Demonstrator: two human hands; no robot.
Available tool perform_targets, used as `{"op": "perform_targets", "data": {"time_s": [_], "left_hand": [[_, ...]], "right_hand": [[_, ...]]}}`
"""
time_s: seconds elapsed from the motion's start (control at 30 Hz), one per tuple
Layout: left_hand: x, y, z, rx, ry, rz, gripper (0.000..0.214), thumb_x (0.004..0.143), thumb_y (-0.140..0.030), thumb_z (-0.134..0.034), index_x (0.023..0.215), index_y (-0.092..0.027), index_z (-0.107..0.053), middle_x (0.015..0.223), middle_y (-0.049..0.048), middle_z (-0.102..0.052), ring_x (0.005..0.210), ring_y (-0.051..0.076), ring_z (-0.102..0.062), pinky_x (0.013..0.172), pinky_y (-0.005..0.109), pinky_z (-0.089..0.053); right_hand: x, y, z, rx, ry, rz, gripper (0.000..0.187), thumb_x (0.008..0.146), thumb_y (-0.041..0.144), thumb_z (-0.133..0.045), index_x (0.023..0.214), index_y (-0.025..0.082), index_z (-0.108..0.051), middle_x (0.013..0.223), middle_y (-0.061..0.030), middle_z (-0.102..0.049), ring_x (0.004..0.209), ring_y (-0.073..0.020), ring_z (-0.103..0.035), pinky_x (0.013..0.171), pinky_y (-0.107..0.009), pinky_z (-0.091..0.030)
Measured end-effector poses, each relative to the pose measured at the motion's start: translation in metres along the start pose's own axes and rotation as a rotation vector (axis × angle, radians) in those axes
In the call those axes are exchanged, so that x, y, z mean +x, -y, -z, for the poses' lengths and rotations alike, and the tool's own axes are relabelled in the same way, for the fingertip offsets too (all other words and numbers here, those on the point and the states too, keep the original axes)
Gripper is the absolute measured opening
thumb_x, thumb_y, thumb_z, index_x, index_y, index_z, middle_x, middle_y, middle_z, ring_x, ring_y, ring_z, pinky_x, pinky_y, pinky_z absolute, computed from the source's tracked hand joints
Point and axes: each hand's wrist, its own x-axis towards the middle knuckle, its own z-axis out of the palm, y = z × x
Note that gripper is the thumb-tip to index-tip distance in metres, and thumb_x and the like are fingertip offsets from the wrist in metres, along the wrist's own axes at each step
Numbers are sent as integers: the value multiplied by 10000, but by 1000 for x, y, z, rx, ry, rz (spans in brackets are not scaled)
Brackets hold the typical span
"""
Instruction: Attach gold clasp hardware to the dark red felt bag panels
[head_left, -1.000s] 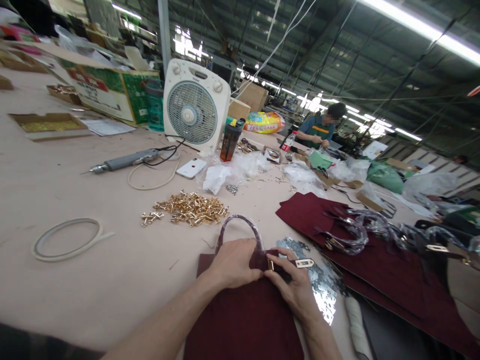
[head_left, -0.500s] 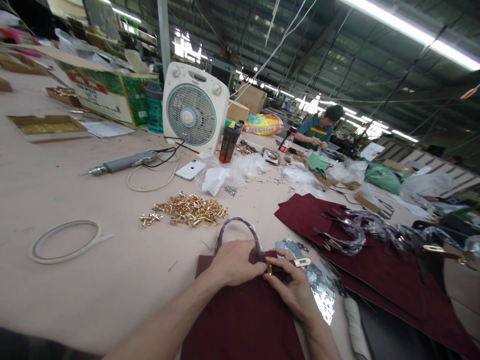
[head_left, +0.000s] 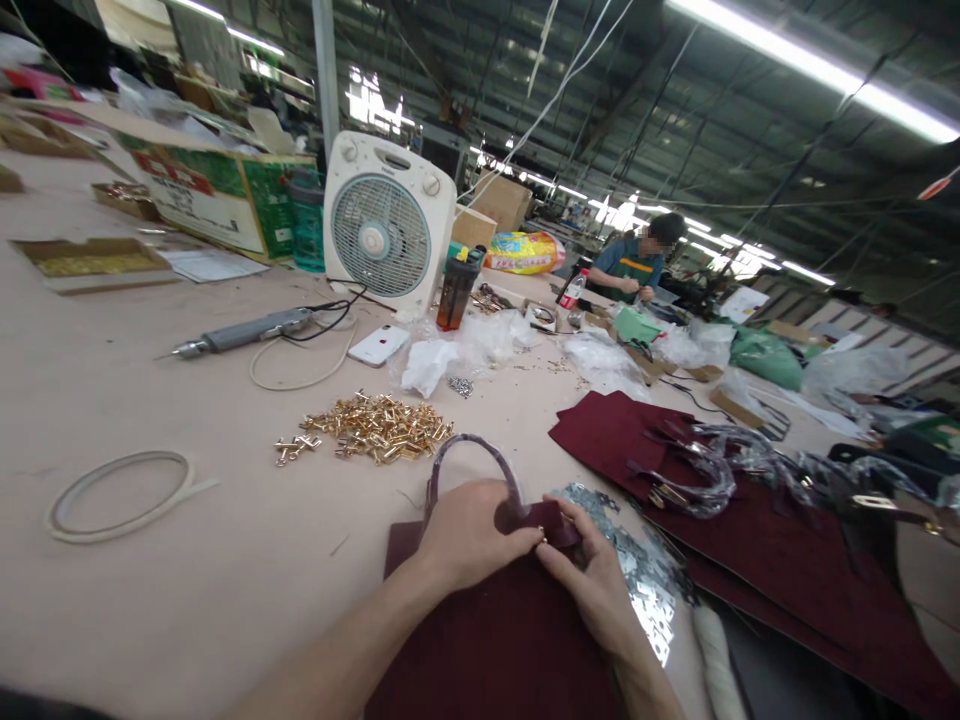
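Observation:
A dark red bag panel point(head_left: 495, 640) with a plastic-wrapped handle point(head_left: 469, 450) lies on the table in front of me. My left hand point(head_left: 465, 530) is closed on its top edge beside the handle. My right hand point(head_left: 592, 575) pinches the small dark red strap flap point(head_left: 551, 518) there, with a gold fitting just showing between the fingertips. A heap of gold metal fittings point(head_left: 379, 430) lies beyond the handle, and several silver metal plates point(head_left: 641, 575) are spread to the right of my hands.
A stack of dark red panels with wrapped handles point(head_left: 720, 500) lies at right. A white fan point(head_left: 386, 225), a phone point(head_left: 379, 345), a grey power tool point(head_left: 244, 330), a white strip loop point(head_left: 112, 495) and cardboard boxes point(head_left: 217, 180) stand on the table. A person point(head_left: 634, 262) works at the far end.
The gold plate that stuck out to the right of my right hand is no longer visible; the strap flap now covers that spot. Both hands stay at the bag's top edge.

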Motion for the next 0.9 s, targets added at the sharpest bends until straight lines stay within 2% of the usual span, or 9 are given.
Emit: {"op": "perform_targets", "data": {"time_s": [0.23, 0.47, 0.57, 0.67, 0.77, 0.9], "left_hand": [[-6, -9, 0, -72, -93, -93, 217, 854, -445, -711, 954, -253, -728, 1006, 45, -763, 934, 261, -692, 832, 362, -510], [-4, -4, -6, -73, -76, -91, 228, 844, -431, -722, 995, -260, -735, 1031, 40, -760, 977, 268, -690, 872, 372, -519], [-2, -3, -8, -61, -64, -77, 245, 850, -437, -714, 1017, -259, -733, 1045, 46, -762, 988, 271, -691, 898, 377, -514], [0, -3, -8, -58, -59, 1, 256, 860, -471, -697, 935, -228, -724, 951, 58, -758, 907, 265, -691, 827, 366, -516], [3, -1, -1, -206, -93, 45, 307, 924, -493, -623, 921, -199, -710, 902, 53, -748, 855, 234, -683, 796, 342, -524], [5, 9, 12, -625, -141, 5, 449, 993, -576, -518, 935, -176, -711, 945, 54, -749, 935, 222, -705, 891, 357, -563]], "right_hand": [[-4, 0, 2, -95, -127, 121, 520, 818, 486, -852, 1261, 268, -691, 1199, -76, -733, 1098, -292, -704, 974, -397, -580], [-5, 2, -2, -91, -112, 158, 400, 830, 447, -848, 1155, 257, -714, 1084, -69, -746, 1010, -275, -708, 912, -384, -594], [-1, 0, -3, -78, -113, 143, 418, 823, 453, -853, 1158, 247, -712, 1062, -66, -749, 981, -271, -713, 883, -370, -598], [5, -6, -2, -46, -110, 110, 491, 809, 470, -860, 1214, 244, -701, 1125, -79, -753, 1017, -283, -721, 889, -372, -599], [10, -12, 1, -29, -93, 68, 556, 795, 492, -865, 1259, 239, -692, 1215, -94, -743, 1091, -304, -712, 941, -399, -584], [10, -17, 2, -24, -114, 30, 627, 781, 515, -869, 1307, 235, -674, 1216, -95, -749, 1085, -308, -712, 945, -417, -573]]}}
